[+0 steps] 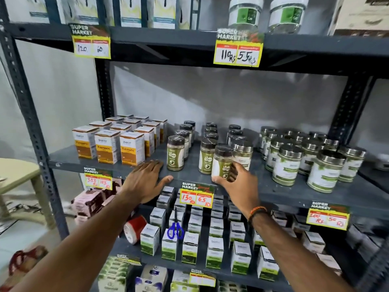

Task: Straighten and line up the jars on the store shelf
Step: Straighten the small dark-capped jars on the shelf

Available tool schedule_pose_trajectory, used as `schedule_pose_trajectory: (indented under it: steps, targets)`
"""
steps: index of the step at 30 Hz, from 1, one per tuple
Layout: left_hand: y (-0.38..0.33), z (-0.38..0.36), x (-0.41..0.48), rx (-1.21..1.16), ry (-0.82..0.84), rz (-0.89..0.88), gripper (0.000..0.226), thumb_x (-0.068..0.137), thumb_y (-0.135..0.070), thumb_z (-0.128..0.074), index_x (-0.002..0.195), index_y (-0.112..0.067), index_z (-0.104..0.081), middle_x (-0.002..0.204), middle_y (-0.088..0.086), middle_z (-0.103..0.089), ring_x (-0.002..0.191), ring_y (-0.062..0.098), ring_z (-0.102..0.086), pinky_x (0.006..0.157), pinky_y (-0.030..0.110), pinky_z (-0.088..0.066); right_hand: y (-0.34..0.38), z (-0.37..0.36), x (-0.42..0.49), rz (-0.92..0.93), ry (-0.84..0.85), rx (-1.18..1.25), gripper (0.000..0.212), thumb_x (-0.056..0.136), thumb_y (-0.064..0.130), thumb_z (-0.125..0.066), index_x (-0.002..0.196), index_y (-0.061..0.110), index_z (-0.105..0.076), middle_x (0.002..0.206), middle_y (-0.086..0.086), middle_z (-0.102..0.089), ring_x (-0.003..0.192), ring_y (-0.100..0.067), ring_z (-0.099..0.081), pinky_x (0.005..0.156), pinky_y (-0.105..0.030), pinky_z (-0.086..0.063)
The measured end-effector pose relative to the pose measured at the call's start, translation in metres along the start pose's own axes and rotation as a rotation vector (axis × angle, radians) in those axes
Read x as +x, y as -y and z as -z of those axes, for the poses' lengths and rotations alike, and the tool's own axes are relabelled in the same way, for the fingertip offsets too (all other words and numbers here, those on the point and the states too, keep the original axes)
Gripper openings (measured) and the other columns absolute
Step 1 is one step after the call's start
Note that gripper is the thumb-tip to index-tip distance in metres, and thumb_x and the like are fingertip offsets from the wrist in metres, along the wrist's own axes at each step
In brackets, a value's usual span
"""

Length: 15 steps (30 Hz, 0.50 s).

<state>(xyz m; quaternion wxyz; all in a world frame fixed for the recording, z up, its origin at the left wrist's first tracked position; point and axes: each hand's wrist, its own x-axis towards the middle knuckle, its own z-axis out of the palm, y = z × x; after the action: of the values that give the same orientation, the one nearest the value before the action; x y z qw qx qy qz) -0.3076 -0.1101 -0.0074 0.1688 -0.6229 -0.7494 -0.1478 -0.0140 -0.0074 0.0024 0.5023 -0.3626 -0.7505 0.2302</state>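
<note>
Small jars of green powder with dark lids stand in rows on the grey middle shelf (189,175). My right hand (240,182) grips one such jar (221,163) at the shelf's front edge, tilted slightly, next to the front jar of the middle row (207,158). The front jar of the left row (175,153) stands upright. My left hand (147,180) lies flat on the shelf edge, fingers spread, just left of that jar, holding nothing. A third row (234,131) runs back behind the held jar.
Orange turmeric boxes (132,148) stand left of the jars. Bigger steel-lidded jars (290,165) crowd the right side. Price tags (196,197) hang on the shelf fronts. Below are white boxes, blue scissors (175,230) and a red tape roll (134,228).
</note>
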Motion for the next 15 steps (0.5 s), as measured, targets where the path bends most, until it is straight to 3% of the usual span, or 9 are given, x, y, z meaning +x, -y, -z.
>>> schedule_pose_trajectory:
  steps: [8, 15]
  targets:
    - [-0.002, -0.001, -0.002, 0.017, -0.005, 0.005, 0.093, 0.096, -0.078, -0.012, 0.153, -0.012, -0.043, 0.157, 0.011, -0.048, 0.144, 0.028, -0.044, 0.121, 0.044, -0.030, -0.010, 0.006, -0.008, -0.013, -0.029, 0.002, 0.069, 0.072, 0.023, -0.093, 0.135, 0.013, -0.064, 0.084, 0.047, -0.056, 0.089, 0.023, -0.062, 0.081, -0.008, -0.051]
    - [-0.004, -0.001, -0.003, 0.021, -0.002, 0.011, 0.092, 0.095, -0.078, -0.011, 0.155, -0.013, -0.040, 0.160, 0.010, -0.045, 0.147, 0.026, -0.039, 0.123, 0.044, -0.025, -0.004, 0.009, -0.010, 0.019, 0.034, -0.013, 0.057, 0.079, 0.021, -0.088, 0.132, 0.014, -0.067, 0.102, 0.037, -0.062, 0.093, 0.021, -0.063, 0.088, -0.014, -0.054]
